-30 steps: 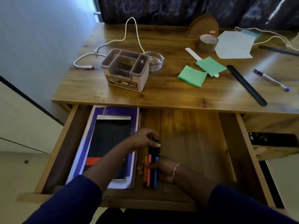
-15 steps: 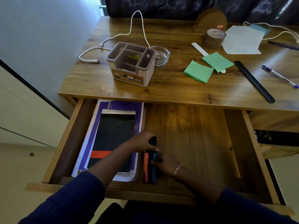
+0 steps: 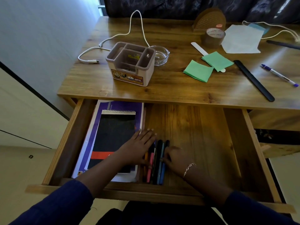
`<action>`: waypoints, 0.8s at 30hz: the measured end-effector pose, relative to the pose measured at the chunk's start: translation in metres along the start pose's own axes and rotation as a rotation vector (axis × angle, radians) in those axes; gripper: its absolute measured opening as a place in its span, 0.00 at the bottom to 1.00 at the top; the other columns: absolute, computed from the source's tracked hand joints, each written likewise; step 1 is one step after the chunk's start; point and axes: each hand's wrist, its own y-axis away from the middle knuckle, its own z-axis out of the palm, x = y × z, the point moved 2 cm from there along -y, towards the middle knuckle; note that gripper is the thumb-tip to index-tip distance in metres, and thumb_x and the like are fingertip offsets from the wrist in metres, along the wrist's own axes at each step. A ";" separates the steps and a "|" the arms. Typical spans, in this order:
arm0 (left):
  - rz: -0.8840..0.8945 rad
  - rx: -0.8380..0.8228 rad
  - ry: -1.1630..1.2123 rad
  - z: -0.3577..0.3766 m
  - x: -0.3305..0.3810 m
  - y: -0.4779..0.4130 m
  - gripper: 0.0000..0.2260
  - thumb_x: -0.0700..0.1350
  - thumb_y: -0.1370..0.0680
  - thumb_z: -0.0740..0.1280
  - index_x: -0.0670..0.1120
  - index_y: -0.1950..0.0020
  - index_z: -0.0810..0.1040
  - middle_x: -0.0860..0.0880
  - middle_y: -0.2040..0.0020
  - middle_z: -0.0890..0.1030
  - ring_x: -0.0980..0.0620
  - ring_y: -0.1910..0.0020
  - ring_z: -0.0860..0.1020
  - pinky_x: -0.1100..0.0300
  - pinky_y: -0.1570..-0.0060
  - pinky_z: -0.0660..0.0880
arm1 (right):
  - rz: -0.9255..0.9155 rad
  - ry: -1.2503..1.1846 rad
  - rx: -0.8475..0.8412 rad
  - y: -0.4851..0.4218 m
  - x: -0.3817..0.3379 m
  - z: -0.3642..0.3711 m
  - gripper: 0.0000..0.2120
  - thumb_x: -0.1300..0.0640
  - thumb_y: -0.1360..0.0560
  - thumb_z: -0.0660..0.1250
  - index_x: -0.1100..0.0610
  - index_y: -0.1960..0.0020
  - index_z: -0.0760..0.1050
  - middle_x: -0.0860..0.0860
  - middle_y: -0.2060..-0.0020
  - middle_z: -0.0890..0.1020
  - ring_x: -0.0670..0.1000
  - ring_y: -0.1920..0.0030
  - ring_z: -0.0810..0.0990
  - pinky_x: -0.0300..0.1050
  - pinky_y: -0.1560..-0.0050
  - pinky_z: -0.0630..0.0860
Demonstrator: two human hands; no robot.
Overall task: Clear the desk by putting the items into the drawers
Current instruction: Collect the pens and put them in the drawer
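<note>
We are finding the drawer [image 3: 194, 127] standing pulled out from under the desk [image 3: 170, 90], and both hands are working inside it. The pens [image 3: 158, 169] are lying in a tight row on the drawer floor near its front wall, running front to back, just left of the drawer's middle. The left hand [image 3: 138, 148] is lying flat with its fingers straight and pressed together, covering the left side of the row and the edge of the notebook [image 3: 113, 132]. The right hand [image 3: 175, 158], wearing a bracelet [image 3: 189, 168], is resting against the right side of the row with bent fingers touching a blue pen; we cannot tell whether it is pinching that pen. The notebook is lying on a purple book [image 3: 123, 106] in the left part of the drawer. Beyond the drawer, on the desk, an organizer [image 3: 131, 64] is standing above its left half, with a glass dish [image 3: 162, 53] touching it and a white cable [image 3: 113, 38] trailing behind. Above the drawer's right half, green notes [image 3: 198, 71], tape [image 3: 212, 37], a sheet [image 3: 241, 39], a black ruler [image 3: 253, 80] and a loose pen [image 3: 279, 75] are lying on the desk.
</note>
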 end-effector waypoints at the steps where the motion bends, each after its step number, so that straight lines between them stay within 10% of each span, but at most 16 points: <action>1: 0.000 -0.010 -0.024 0.003 -0.001 0.001 0.48 0.66 0.29 0.63 0.45 0.25 0.36 0.44 0.24 0.36 0.45 0.26 0.35 0.51 0.31 0.32 | -0.011 -0.029 0.022 0.000 0.000 -0.002 0.10 0.48 0.25 0.64 0.53 0.50 0.70 0.55 0.47 0.76 0.54 0.48 0.75 0.41 0.56 0.66; 12: -0.019 0.080 0.076 0.011 0.016 0.001 0.50 0.74 0.37 0.44 0.43 0.25 0.36 0.44 0.24 0.38 0.48 0.25 0.37 0.55 0.33 0.28 | -0.046 -0.041 -0.019 -0.009 0.009 0.002 0.17 0.55 0.28 0.69 0.57 0.43 0.69 0.54 0.42 0.70 0.54 0.43 0.73 0.42 0.48 0.69; 24: -0.005 0.076 0.042 0.009 0.018 -0.002 0.45 0.66 0.27 0.60 0.43 0.24 0.41 0.43 0.23 0.42 0.47 0.24 0.40 0.50 0.29 0.34 | 0.043 -0.007 -0.049 -0.021 0.016 0.000 0.41 0.51 0.30 0.72 0.55 0.26 0.52 0.57 0.34 0.66 0.59 0.35 0.69 0.49 0.37 0.69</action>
